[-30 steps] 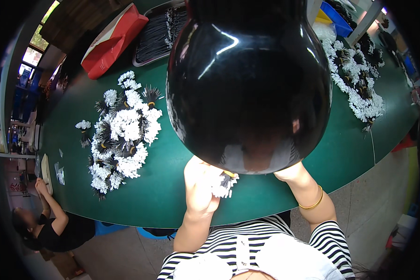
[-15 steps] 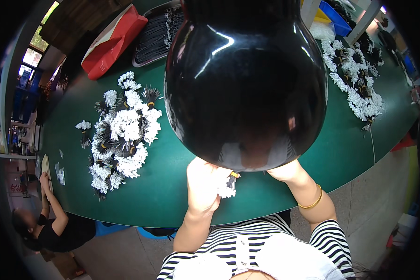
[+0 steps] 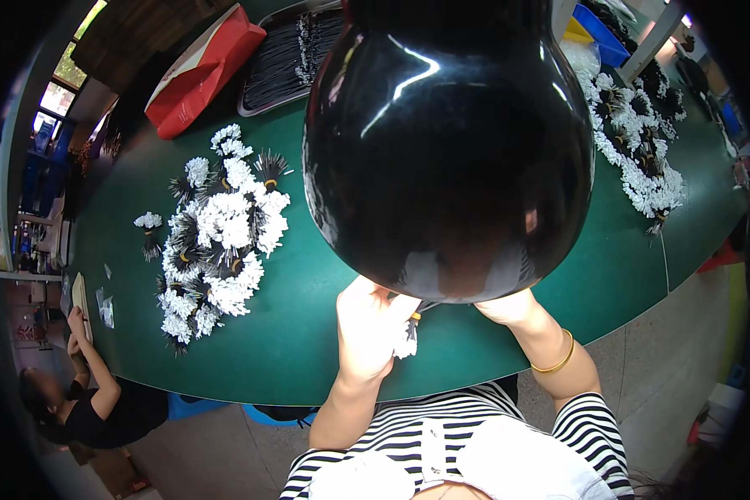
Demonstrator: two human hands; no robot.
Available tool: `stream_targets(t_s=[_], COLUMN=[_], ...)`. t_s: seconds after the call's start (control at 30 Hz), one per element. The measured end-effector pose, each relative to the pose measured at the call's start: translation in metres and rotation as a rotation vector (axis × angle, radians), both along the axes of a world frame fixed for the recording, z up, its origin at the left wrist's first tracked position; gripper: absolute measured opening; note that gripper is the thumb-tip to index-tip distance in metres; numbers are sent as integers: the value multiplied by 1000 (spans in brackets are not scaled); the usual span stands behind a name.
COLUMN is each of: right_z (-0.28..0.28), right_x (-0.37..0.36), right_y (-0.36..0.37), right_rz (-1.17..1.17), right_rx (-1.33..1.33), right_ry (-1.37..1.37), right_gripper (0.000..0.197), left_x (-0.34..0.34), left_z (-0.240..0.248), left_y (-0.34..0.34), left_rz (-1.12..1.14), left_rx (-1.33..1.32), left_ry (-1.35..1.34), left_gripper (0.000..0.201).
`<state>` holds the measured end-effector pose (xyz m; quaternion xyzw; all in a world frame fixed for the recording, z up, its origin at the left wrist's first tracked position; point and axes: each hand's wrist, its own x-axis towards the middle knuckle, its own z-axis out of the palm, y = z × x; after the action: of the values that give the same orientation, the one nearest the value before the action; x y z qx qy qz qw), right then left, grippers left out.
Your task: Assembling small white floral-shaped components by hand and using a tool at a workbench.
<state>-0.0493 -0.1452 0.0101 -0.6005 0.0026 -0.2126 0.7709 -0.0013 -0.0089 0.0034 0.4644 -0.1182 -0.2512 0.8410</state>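
Observation:
A large glossy black dome-shaped lamp shade [image 3: 450, 167] covers the area above my hands and hides the fingertips. My left hand [image 3: 365, 329] is closed around a small bundle of black wires with white connector ends [image 3: 407, 340], which carries a yellow band and points toward me. At the shade's lower right edge is my right hand [image 3: 508, 308], with a gold bangle on the wrist; its fingers are hidden under the shade. Left of my hands lies a pile of similar banded bundles [image 3: 225, 225], white ends and black leads mixed. One single bundle [image 3: 149, 233] sits apart at its left.
A metal tray [image 3: 250, 107] of loose black wires stands at the back beside a red paper bag [image 3: 196, 83]. More white-ended bundles [image 3: 642, 167] lie at the right of the green table [image 3: 308, 354]. Another person [image 3: 92, 400] sits at the far left.
The bundle in my left hand has turned slightly and less of its white end shows. The lamp shade appears shifted a little to the right. My right hand stays in nearly the same place.

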Motion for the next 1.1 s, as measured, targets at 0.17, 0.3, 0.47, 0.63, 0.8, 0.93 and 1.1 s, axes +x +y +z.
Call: stream_targets(t_s=[0.17,0.3,0.47,0.63,0.8,0.93,1.1], right_z=[3,-1,1,7,-2,-5,4], right_x=[-1,-3,-1,-5,-5,-7,-2], right_y=[-3,-7,1,-8,-8,-12,-2], right_rz=[51,8,-12,12,-292,-173,-163], right_rx=[-51,-314,-72,-297,-846,-1157,-920], right_ry=[-13,54,-87,132,81,-151,-3], right_gripper=[14,16,20,21,15,8,9], left_x=[-2,-2,-1,1,1,1,2], left_z=[0,0,1,-1,-4,0,-1], left_y=[2,3,5,9,8,5,3], left_rz=[-17,4,-49,-49,138,165,179], left_rx=[72,128,-35,-67,61,83,112], left_ry=[-47,0,231,239,-63,-103,-173], left_gripper=[20,19,15,15,12,11,14])
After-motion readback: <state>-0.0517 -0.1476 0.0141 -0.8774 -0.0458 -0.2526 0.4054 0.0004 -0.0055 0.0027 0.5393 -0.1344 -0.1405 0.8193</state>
